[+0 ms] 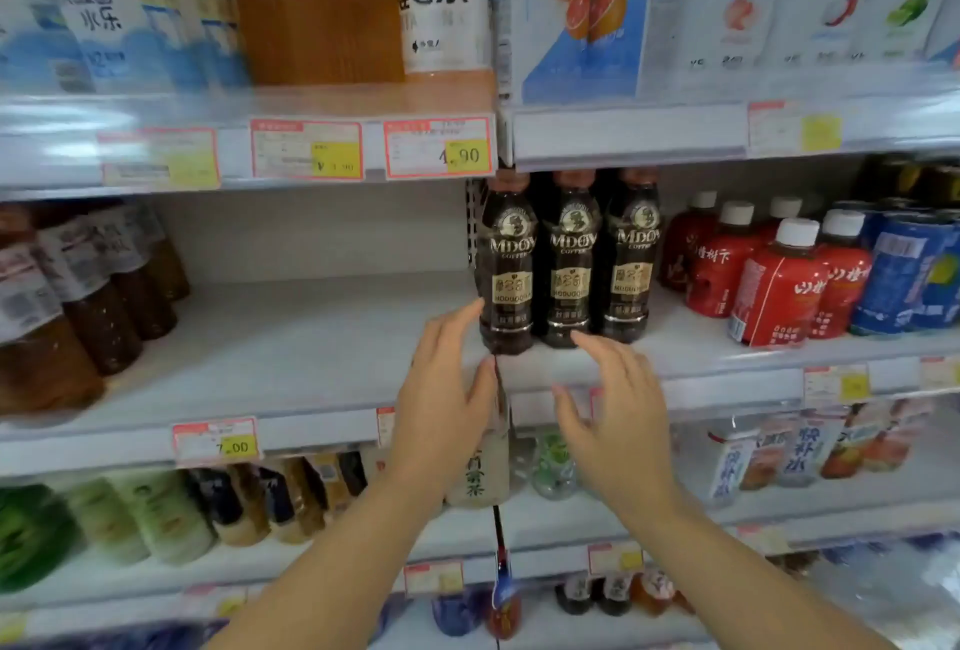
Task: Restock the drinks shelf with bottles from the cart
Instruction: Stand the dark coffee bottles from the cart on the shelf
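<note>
The middle shelf [311,337] carries three coffee bottles [571,260], upright and side by side in a row near its front edge, just right of the upright post [471,223] between the two bays. Immediately to their right stands a cluster of small bottles [779,286], with cans [904,270] further right. Well apart to their left, tea bottles [78,306] stand in files running front to back. The upper shelf [623,130] holds cartons [587,10] above the coffee bottles. The lower shelf [779,509] holds further bottles. The left hand [447,389] is before the leftmost coffee bottle, and the right hand [618,410] is before the middle one.
</note>
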`<state>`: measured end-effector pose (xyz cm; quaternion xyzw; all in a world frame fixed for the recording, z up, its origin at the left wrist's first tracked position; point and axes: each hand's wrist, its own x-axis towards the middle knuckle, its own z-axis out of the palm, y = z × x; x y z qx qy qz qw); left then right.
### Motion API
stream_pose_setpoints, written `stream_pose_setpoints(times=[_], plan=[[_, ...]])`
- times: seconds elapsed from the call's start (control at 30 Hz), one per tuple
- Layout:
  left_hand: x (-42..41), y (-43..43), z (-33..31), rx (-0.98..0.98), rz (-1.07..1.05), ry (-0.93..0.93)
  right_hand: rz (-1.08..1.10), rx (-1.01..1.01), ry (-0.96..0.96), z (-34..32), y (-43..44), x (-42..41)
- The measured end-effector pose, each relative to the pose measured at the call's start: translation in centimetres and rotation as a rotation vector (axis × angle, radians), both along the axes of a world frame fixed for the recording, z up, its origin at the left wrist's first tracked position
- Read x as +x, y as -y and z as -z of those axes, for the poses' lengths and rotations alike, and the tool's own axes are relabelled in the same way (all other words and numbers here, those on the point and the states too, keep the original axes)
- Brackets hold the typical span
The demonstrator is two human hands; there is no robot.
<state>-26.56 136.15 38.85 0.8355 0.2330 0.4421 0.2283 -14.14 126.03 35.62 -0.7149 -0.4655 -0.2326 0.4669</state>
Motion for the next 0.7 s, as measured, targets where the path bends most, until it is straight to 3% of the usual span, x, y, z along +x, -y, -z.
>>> stream_pose_setpoints(times=[0.2,0.43,0.7], plan=[[-12.6,0.4,10.7,0.020,-0.078,-0.169,-0.299,-0.330,-0.061,8.9,-0.6,-9.5],[-28.7,1.8,25.8,-0.493,-0.377,-0.360,-0.560,-0.921,-0.267,21.1,-2.5,-21.1],[-43.3,6.1,40.0,-0.981,-0.644,-0.600,-0.715,-1.521,-0.262,34.3,-4.4,-30.9]])
